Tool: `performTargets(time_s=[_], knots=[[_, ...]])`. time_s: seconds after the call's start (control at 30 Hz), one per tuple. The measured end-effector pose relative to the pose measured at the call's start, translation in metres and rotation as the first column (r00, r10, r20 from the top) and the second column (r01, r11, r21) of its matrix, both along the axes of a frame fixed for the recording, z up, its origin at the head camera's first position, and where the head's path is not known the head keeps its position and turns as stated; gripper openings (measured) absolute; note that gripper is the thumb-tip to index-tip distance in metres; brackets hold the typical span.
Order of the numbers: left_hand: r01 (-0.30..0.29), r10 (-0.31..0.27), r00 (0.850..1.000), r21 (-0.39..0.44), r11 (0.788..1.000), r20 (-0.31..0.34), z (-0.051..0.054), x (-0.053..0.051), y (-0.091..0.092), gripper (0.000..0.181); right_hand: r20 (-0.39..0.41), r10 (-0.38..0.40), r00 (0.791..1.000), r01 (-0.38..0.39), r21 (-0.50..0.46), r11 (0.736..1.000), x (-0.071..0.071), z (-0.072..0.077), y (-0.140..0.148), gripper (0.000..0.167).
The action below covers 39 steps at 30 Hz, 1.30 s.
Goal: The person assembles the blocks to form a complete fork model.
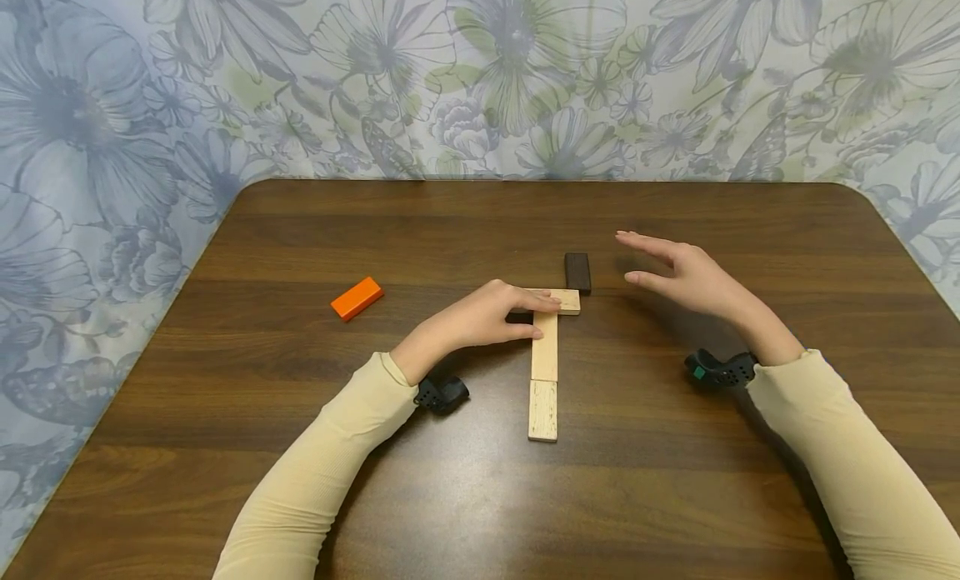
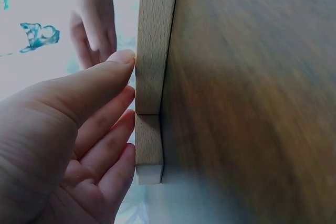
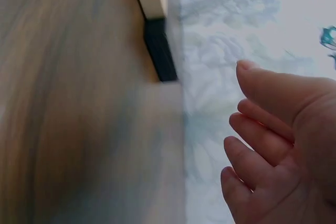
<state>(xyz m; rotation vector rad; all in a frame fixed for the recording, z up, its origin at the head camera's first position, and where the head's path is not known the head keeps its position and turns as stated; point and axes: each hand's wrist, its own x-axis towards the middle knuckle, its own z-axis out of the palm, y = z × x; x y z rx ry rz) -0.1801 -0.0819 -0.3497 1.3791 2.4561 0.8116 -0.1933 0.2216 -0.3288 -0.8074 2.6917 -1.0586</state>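
Light wooden blocks lie flat: a near block [image 1: 543, 411] and a middle block [image 1: 545, 359] end to end, with a crosswise block [image 1: 570, 302] at their far end. My left hand [image 1: 486, 315] rests on them from the left, thumb on the middle block and fingers over the crosswise one. In the left wrist view, its thumb and fingertips touch the faces of the wooden blocks [image 2: 156, 45]. A dark block [image 1: 577, 273] lies by the crosswise block's right end. To the right, my right hand [image 1: 693, 282] hovers above the table, fingers extended, holding nothing.
An orange block [image 1: 357, 298] lies apart on the left side of the brown table [image 1: 247, 447]. Behind the table's far edge stands a wall with flowered paper [image 1: 517, 72]. Black wrist devices [image 1: 720, 370] hang under both wrists.
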Motion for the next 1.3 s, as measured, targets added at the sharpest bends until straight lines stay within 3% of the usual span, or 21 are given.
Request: performTargets(time_s=[0.27,0.53,0.6,0.7,0.8,0.9,1.17,1.3], knots=[[-0.002,0.002,1.000,0.004,1.000,0.006,-0.001,0.000,0.000,0.041,0.071,-0.050,0.996,0.043,0.095,0.995,0.028,0.021,0.062,0.061],[0.006,-0.006,1.000,-0.004,1.000,0.001,0.000,0.000,0.001,0.040,0.113,-0.087,0.990,0.075,0.106,0.992,0.051,0.012,0.130,0.060],[0.001,-0.001,1.000,-0.005,1.000,0.003,0.001,0.000,0.001,0.040,0.116,-0.052,0.992,0.044,0.072,0.996,0.056,0.007,0.144,0.063],[-0.010,0.010,1.000,-0.012,1.000,0.006,0.001,0.001,0.000,0.041,0.140,0.069,0.988,-0.071,0.012,0.997,0.060,-0.001,0.161,0.071],[-0.011,0.011,1.000,-0.020,1.000,0.005,0.000,0.001,0.000,0.041,0.156,0.204,0.967,-0.201,-0.032,0.979,0.061,-0.010,0.171,0.080],[-0.009,0.009,1.000,-0.017,1.000,0.004,0.000,0.001,0.000,0.041,0.155,0.284,0.946,-0.278,-0.058,0.959,0.059,-0.019,0.175,0.084],[0.002,-0.002,1.000,-0.015,1.000,-0.015,0.000,0.001,0.000,0.040,0.139,0.369,0.919,-0.352,-0.134,0.926,0.057,-0.033,0.183,0.084],[-0.008,0.008,1.000,-0.011,1.000,-0.018,0.000,0.002,-0.002,0.040,0.170,0.364,0.916,-0.344,-0.138,0.929,0.056,-0.035,0.183,0.082]])
